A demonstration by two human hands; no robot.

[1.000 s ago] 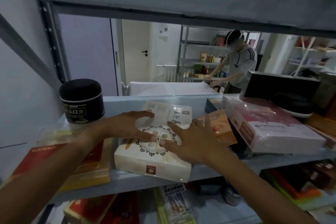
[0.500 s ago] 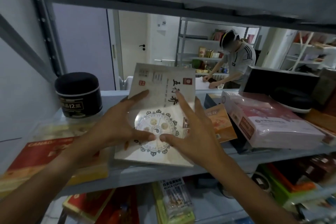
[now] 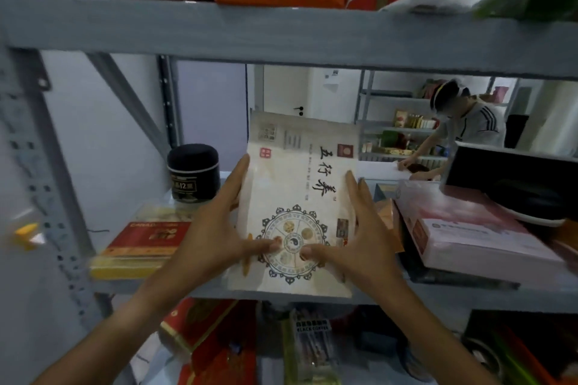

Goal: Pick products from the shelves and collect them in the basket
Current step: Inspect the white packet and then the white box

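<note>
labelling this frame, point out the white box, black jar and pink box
white box [image 3: 300, 197]: head view, front face.
black jar [image 3: 193, 170]: head view, side wall.
pink box [image 3: 469, 228]: head view, top face.

Black jar [image 3: 193, 170] left, pink box [image 3: 469, 228] right, open gap between, shelf beam [image 3: 281, 37] overhead

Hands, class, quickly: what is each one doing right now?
Left hand: closed on the left edge of the cream box, thumb on its front.
Right hand: closed on the box's right edge, thumb on its front.
</note>
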